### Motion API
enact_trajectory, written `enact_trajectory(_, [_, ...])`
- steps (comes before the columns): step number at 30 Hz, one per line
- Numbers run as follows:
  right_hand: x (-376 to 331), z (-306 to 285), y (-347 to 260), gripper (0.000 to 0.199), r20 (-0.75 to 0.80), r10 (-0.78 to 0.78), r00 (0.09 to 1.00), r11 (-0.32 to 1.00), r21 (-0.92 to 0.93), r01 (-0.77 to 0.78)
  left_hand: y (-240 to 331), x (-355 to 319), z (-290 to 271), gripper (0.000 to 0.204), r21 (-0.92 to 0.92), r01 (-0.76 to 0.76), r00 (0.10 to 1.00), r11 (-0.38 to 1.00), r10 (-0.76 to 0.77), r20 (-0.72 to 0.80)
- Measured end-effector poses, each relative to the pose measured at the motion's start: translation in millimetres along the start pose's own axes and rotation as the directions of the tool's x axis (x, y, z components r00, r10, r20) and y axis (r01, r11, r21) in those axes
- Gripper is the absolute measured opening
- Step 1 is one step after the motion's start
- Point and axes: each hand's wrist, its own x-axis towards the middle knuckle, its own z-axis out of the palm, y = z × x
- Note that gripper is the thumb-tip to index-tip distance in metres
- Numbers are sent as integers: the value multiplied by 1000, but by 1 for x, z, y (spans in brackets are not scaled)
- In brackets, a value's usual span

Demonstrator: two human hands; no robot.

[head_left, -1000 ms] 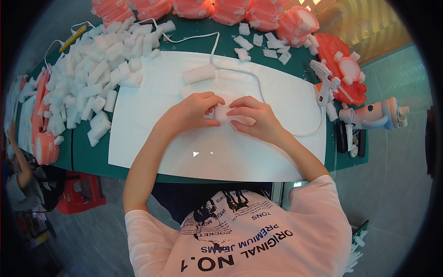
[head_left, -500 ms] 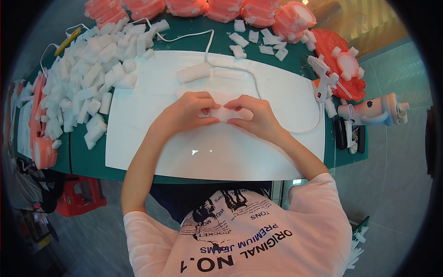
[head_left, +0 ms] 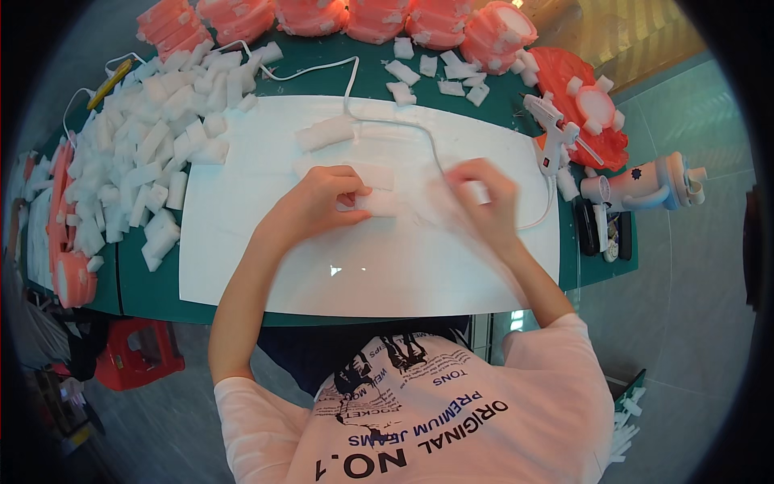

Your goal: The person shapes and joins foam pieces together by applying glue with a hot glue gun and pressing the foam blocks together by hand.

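Observation:
My left hand (head_left: 326, 202) pinches a white foam piece (head_left: 379, 204) between thumb and fingers, low over the white board (head_left: 266, 266). Just beyond it lies another white foam strip (head_left: 375, 177), and a curved foam strip (head_left: 325, 133) rests farther back. My right hand (head_left: 490, 198) is off to the right over the board, smeared by motion. A small white patch shows among its fingers; whether that is a foam bit or the board behind cannot be made out.
A heap of white foam blocks (head_left: 161, 121) covers the left side. Pink foam-dotted rolls (head_left: 379, 18) line the back. A white glue gun (head_left: 555, 133) stands at the right, its cord (head_left: 355, 77) crossing the board. Beyond are a red bag (head_left: 556, 77) and a tumbler (head_left: 637, 184).
My right hand has left the foam piece and swung right. My left hand keeps hold of it in nearly the same place. The view has shifted slightly.

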Motion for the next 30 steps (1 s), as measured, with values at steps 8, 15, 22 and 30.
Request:
enact_trajectory(8, [-24,-100,109,35,-633,129,764,855,-320,-409,-1,1,-4,26,-118,110,991,987,-118,-63])
enact_trajectory(15, [14,-103,137,53,-399,567,720,683,-260,-682,11,0,-14,25,-64,215,976,975,-216,-18])
enact_trajectory(22, [22,-117,147,35,-142,631,763,754,-117,-646,3,2,-12,25,-88,76,965,993,-95,-243])
enact_trajectory(30, [12,-90,-9,21,495,481,724,764,168,-623,14,0,-10,18,-305,85,966,948,-154,-208])
